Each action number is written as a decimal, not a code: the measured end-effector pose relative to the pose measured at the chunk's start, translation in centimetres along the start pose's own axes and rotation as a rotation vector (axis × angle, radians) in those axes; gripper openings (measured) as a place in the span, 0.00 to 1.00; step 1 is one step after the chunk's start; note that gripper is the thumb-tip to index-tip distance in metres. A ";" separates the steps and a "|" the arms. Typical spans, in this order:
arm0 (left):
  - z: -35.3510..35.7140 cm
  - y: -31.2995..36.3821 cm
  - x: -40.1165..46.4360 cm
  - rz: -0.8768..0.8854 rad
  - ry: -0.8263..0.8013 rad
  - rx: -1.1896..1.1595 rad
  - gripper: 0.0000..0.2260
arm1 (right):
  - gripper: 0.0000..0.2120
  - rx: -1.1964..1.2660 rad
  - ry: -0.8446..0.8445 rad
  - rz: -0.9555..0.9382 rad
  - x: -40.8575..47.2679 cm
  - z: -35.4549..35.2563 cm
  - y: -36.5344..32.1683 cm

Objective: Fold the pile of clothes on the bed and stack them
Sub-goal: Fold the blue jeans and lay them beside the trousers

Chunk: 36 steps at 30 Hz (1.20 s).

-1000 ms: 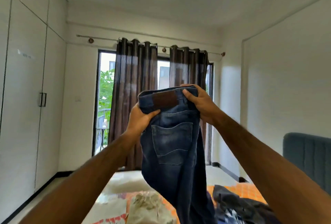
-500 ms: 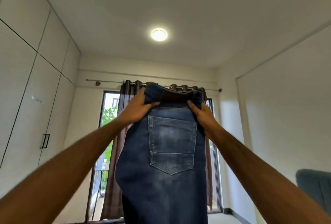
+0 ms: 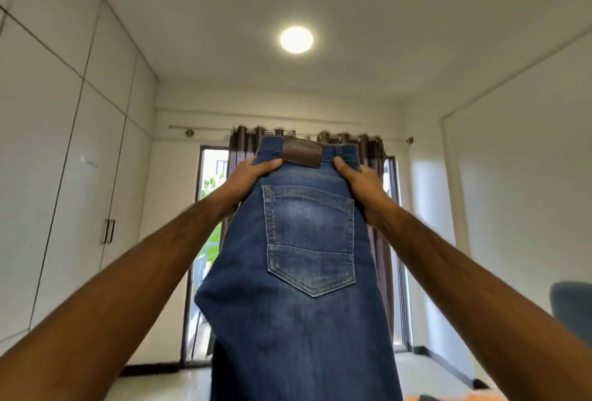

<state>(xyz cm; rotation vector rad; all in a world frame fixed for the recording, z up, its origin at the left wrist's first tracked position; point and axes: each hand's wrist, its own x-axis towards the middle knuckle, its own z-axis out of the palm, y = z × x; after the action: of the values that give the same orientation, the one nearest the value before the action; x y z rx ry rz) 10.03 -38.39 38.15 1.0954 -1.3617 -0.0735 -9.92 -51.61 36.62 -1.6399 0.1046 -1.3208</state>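
From the head view, the person holds the jeans (image 3: 298,272) high in front of the face, higher than a second ago, when the waistband was bunched and the bed was visible below. Now the left hand (image 3: 246,181) and the right hand (image 3: 362,189) each grip one side of the waistband, thumbs on the front, and the cloth hangs flat and long. I think this straightens the legs before the first fold. Of the bed only an orange edge (image 3: 448,397) shows at the bottom. Behind are curtains (image 3: 374,157), a white wardrobe (image 3: 64,176) and a ceiling lamp (image 3: 296,39).
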 end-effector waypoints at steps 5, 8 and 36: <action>2.4 -8.6 -3.2 -0.069 -0.108 0.112 0.12 | 0.19 -0.311 -0.006 0.016 -1.8 -3.6 8.7; 4.6 -14.7 -4.2 -0.115 -0.167 0.237 0.18 | 0.20 -0.413 -0.006 0.091 -3.1 -6.4 14.5; 29.3 -77.0 -5.9 -0.677 -0.307 0.354 0.25 | 0.20 -0.657 0.283 0.802 -4.8 -26.3 74.3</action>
<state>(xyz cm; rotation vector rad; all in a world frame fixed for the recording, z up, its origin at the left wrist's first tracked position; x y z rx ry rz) 26.03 -92.95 -21.74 1.8735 -1.2380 -0.5285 3.28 -102.86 -21.97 -1.6218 1.3374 -0.8973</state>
